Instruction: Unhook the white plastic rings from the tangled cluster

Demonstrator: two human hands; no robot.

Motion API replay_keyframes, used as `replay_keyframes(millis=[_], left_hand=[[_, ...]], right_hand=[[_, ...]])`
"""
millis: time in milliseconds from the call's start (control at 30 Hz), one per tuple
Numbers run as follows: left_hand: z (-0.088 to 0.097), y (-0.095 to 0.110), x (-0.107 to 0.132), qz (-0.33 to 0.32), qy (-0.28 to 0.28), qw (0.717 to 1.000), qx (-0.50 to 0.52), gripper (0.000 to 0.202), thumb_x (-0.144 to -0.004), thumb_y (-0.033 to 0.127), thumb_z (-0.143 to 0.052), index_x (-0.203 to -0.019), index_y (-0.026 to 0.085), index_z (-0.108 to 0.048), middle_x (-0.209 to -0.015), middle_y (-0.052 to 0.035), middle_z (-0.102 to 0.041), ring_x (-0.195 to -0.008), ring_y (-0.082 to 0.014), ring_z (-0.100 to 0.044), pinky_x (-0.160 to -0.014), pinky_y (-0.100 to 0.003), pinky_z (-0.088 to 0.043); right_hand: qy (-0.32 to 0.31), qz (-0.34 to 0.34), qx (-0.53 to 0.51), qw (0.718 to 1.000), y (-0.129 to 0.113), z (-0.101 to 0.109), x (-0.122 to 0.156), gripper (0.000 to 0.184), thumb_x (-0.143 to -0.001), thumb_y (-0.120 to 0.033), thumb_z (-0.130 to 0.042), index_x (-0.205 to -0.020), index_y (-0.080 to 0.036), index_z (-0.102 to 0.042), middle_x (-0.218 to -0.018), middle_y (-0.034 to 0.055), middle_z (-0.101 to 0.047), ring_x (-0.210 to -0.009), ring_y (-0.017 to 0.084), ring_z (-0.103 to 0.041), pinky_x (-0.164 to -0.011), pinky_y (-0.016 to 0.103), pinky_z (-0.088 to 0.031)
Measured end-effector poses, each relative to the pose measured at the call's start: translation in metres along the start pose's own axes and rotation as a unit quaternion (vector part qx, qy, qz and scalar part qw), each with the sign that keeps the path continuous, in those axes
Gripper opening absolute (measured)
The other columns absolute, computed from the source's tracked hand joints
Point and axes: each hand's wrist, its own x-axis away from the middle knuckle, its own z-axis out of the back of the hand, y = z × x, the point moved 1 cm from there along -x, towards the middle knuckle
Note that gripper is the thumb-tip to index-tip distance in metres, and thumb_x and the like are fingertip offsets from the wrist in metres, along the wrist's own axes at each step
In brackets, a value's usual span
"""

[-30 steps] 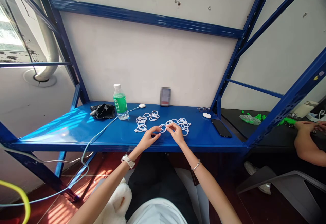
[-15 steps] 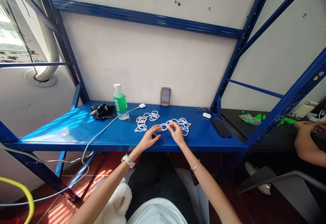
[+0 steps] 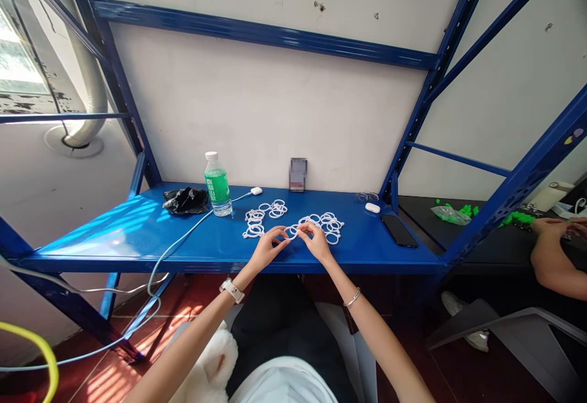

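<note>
Over the front of the blue shelf [image 3: 137,232], my left hand [image 3: 268,247] and my right hand [image 3: 316,241] meet on a white plastic ring [image 3: 292,232], each pinching it with the fingertips. A heap of white rings [image 3: 328,222] lies just behind my right hand. Another cluster of white rings [image 3: 263,216] sits behind my left hand. I wear a watch on the left wrist and a bracelet on the right.
A green-labelled water bottle [image 3: 216,186], a black bag [image 3: 186,200], a white cable [image 3: 183,235], a small upright box [image 3: 298,174], an earbud case [image 3: 372,208], glasses [image 3: 367,195] and a dark phone [image 3: 398,230] lie on the shelf. Another person's arm [image 3: 550,256] works at right beside green parts [image 3: 463,211].
My two hands have shifted slightly nearer each other on the ring; the left fingers have closed further onto it.
</note>
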Motion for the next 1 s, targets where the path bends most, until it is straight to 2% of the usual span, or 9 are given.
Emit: replay_keyframes(millis=[233, 433, 633, 767, 1000], left_hand=[[-0.002, -0.003, -0.003, -0.012, -0.003, 0.998, -0.067, 0.026, -0.088, 0.044, -0.052, -0.087, 0.020, -0.062, -0.114, -0.0105, -0.064, -0.110, -0.0265, -0.060, -0.073, -0.031, -0.055], [0.006, -0.006, -0.007, -0.022, -0.051, 0.995, -0.087, 0.027, -0.088, 0.045, -0.051, -0.087, 0.021, -0.063, -0.105, -0.0089, -0.068, -0.114, -0.0275, -0.057, -0.076, -0.032, -0.055], [0.007, -0.009, -0.005, -0.054, -0.063, 0.980, -0.183, 0.032, -0.092, 0.046, -0.045, -0.092, 0.021, -0.065, -0.121, -0.0104, -0.062, -0.106, -0.0272, -0.062, -0.088, -0.040, -0.052], [0.004, -0.007, -0.001, -0.073, -0.056, 0.964, -0.248, 0.034, -0.094, 0.044, -0.040, -0.095, 0.021, -0.064, -0.122, -0.0103, -0.060, -0.108, -0.0275, -0.061, -0.089, -0.041, -0.052], [0.003, -0.004, 0.001, -0.110, -0.047, 0.946, -0.301, 0.033, -0.097, 0.041, -0.037, -0.095, 0.021, -0.063, -0.121, -0.0106, -0.059, -0.107, -0.0258, -0.061, -0.087, -0.039, -0.053]], right_hand=[[0.010, -0.003, 0.011, 1.000, 0.001, 0.000, 0.000, 0.018, -0.085, -0.039, -0.058, -0.087, -0.022, -0.064, -0.085, 0.0041, -0.068, -0.078, 0.020, -0.065, -0.074, 0.034, -0.053], [0.000, -0.003, 0.023, 1.000, 0.000, 0.000, 0.000, 0.018, -0.084, -0.039, -0.059, -0.085, -0.022, -0.065, -0.079, 0.0030, -0.068, -0.075, 0.020, -0.065, -0.071, 0.033, -0.054], [-0.008, 0.008, 0.041, 0.999, -0.003, 0.000, 0.000, 0.016, -0.085, -0.037, -0.057, -0.085, -0.023, -0.065, -0.080, 0.0026, -0.067, -0.074, 0.020, -0.064, -0.071, 0.034, -0.053], [-0.012, 0.011, 0.045, 0.999, -0.004, 0.000, 0.001, 0.016, -0.086, -0.036, -0.056, -0.085, -0.023, -0.065, -0.080, 0.0032, -0.067, -0.075, 0.020, -0.063, -0.072, 0.034, -0.053], [-0.009, 0.014, 0.035, 0.999, -0.005, 0.000, 0.001, 0.013, -0.085, -0.032, -0.056, -0.083, -0.022, -0.064, -0.080, 0.0030, -0.066, -0.075, 0.020, -0.063, -0.072, 0.034, -0.052]])
